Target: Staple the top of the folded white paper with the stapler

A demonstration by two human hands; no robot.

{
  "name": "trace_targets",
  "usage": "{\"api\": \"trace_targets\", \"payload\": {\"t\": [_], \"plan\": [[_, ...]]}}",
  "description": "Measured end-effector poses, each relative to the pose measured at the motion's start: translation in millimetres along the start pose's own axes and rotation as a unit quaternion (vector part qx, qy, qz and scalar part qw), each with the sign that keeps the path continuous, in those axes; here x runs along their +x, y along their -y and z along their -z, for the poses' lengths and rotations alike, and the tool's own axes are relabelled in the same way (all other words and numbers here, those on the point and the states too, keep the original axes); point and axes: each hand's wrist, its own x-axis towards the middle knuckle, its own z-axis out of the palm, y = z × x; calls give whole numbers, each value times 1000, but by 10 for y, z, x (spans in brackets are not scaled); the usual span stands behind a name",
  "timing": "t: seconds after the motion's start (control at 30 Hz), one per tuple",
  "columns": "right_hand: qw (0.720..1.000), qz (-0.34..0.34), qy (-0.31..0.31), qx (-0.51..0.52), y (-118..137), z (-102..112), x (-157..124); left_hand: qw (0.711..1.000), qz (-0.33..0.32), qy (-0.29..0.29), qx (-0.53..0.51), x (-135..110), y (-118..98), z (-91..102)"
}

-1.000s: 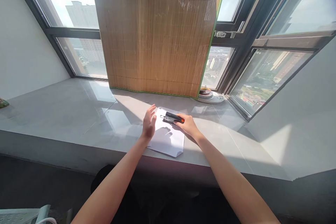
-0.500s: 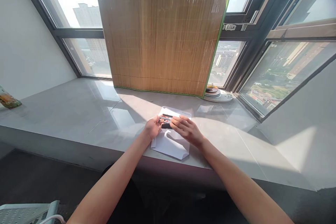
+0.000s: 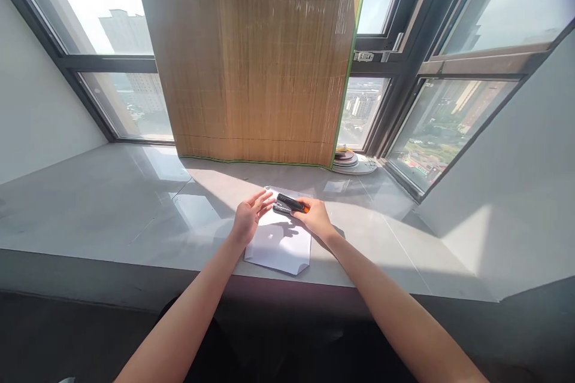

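A black stapler (image 3: 290, 202) with an orange part near its back is gripped in my right hand (image 3: 317, 218), its jaws pointing left. It is held above white sheets of paper (image 3: 278, 248) that lie on the sill with folded corners at the near edge. My left hand (image 3: 249, 215) is raised just left of the stapler, fingers spread and apart, with nothing in it. The fingertips come close to the stapler's front end; whether they touch it I cannot tell. A hand's shadow falls on the paper.
The pale tiled window sill (image 3: 197, 251) ends in a front edge near my forearms. A bamboo blind (image 3: 256, 72) hangs behind the paper. Stacked plates (image 3: 353, 163) stand by the window at the back right, and a small clear packet (image 3: 336, 186) lies before them.
My left hand has come away from the stapler and its fingers have spread. The stapler now shows its jaws apart in my right hand. The view has shifted to the right.
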Motion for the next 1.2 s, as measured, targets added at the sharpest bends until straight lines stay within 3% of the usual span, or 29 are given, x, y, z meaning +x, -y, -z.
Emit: {"api": "trace_targets", "payload": {"t": [0.1, 0.2, 0.27, 0.4, 0.53, 0.77, 0.87, 0.97, 1.1, 1.2], "plan": [[999, 3, 24, -22, 35, 7, -23, 999, 13, 37, 15, -90, -62, -28], [990, 112, -37, -78, 141, 27, -67, 994, -16, 91, 65, -189, -102, -66], [963, 233, -42, -128, 212, 32, -104, 987, -30, 127, 98, -242, -118, -94], [874, 417, 56, -245, 294, -7, -174, 978, -33, 176, 110, -293, -146, -127], [829, 460, 59, -312, 317, -40, -209, 974, -33, 200, 99, -285, -156, -136], [806, 514, -6, -294, 315, -66, -221, 971, -37, 226, 74, -258, -114, -120], [829, 501, -58, -242, 312, -38, -192, 977, -38, 202, 62, -245, -86, -91], [872, 409, -174, -204, 305, 169, -41, 987, -84, 135, 19, -223, -53, -64], [893, 245, -311, -215, 205, 773, 377, 989, -124, 80, -16, -213, -52, -75], [905, 137, -305, -264, -27, 1256, 673, 989, -134, 64, -24, -229, -89, -114]]}}
